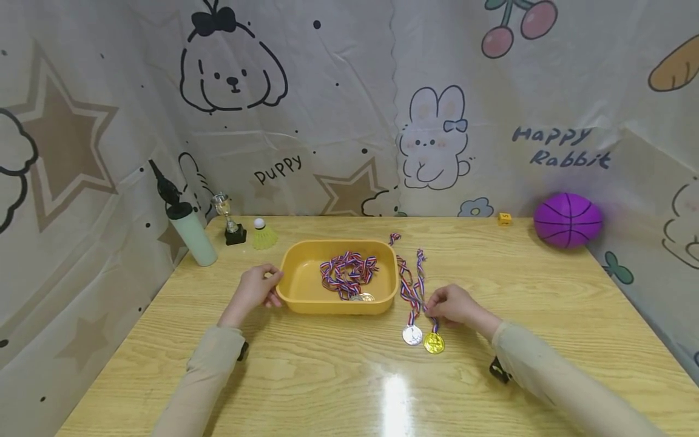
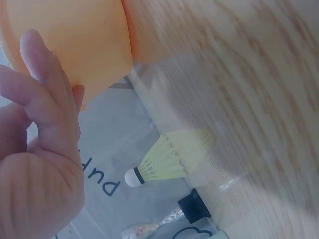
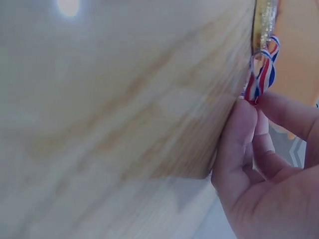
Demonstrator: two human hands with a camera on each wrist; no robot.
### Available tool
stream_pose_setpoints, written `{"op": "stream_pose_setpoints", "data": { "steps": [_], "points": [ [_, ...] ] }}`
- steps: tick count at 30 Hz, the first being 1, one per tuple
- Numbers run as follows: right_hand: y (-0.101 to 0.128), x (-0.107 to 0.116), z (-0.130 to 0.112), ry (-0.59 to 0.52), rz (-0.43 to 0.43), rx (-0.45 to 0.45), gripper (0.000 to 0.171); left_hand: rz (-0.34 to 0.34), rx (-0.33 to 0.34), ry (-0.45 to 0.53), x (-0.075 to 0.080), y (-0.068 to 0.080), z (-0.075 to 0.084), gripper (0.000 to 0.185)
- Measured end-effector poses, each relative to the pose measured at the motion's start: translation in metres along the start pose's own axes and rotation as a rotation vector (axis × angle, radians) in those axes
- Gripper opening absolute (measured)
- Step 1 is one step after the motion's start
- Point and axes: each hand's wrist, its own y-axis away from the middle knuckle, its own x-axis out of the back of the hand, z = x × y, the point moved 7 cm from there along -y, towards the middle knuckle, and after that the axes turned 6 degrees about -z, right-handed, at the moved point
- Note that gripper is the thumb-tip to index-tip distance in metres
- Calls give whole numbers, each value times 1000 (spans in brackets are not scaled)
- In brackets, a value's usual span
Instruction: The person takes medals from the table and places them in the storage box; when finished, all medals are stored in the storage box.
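My left hand [image 1: 255, 290] grips the yellow tray's [image 1: 295, 298] left rim, fingers curled on it. My right hand [image 1: 455, 305] pinches the gold medal's [image 1: 434, 343] ribbon [image 1: 421, 285] just right of the tray, near the desk's [image 1: 546, 291] middle; the silver medal [image 1: 412, 335] probably lies loose beside it.

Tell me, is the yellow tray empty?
No. The tray holds a tangled ribbon with medals at its front edge. Two more medals lie outside, on the table.

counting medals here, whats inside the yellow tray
Inside the yellow tray lies a tangled heap of red, white and blue ribbons, with a medal showing at its front edge. Any further medals under the ribbons are hidden, so the count cannot be told.
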Motion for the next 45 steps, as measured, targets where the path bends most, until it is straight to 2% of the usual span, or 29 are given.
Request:
{"op": "stream_pose_setpoints", "data": {
  "steps": [6, 11, 19, 24, 30, 34, 45],
  "points": [
    [6, 1, 2, -96, -37, -23, 9, 5, 0, 0, 0, -1, 1, 28],
    [11, 3, 2, -176, -76, -4, 10, 7, 6, 5, 0, -1, 2, 27],
    [11, 3, 1, -422, -134, 93, 9, 4, 10, 8, 0, -1, 2, 26],
    [13, 0, 3, -544, -142, 104, 5, 4, 2, 5, 0, 0, 2, 26],
    [15, 0, 4, -541, -111, 119, 6, 7, -1, 4, -1, -1, 1, 26],
    [11, 2, 9, -564, -120, 117, 7, 8, 2, 14, 0, -1, 0, 26],
    [17, 6, 4, -562, -83, 121, 21, 4, 14, 15, -1, -1, -2, 27]
  ]
}}
